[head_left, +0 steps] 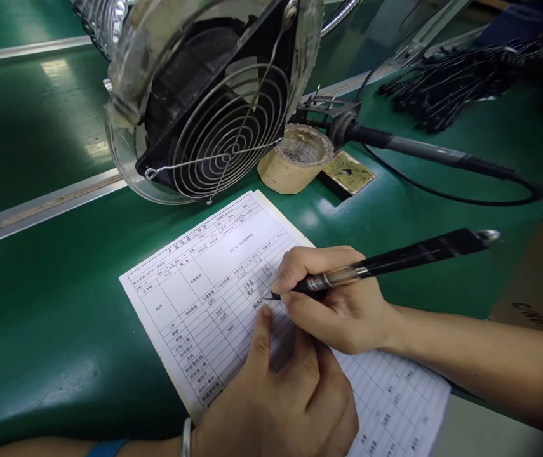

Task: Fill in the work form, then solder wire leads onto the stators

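A printed form [195, 266] with rows of handwritten entries lies tilted on the green bench, sheets stacked beneath it. My right hand [335, 298] grips a black pen [395, 257], whose tip touches or nearly touches a handwritten cell in the middle of the form. Below it, my left hand [290, 393] rests on the paper with the index finger stretched toward the pen tip. Its other fingers bend against the sheet and nothing shows in its grasp. The lower left part of the form is hidden under this hand.
A fan with a wire guard [230, 152] stands behind the form. Beside it are a tan ring-shaped roll [294, 168], a sponge tray [350, 174] and a soldering iron [418, 149] in its holder. Bundled black cables [456, 82] lie back right; a cardboard box [533, 279] is at right.
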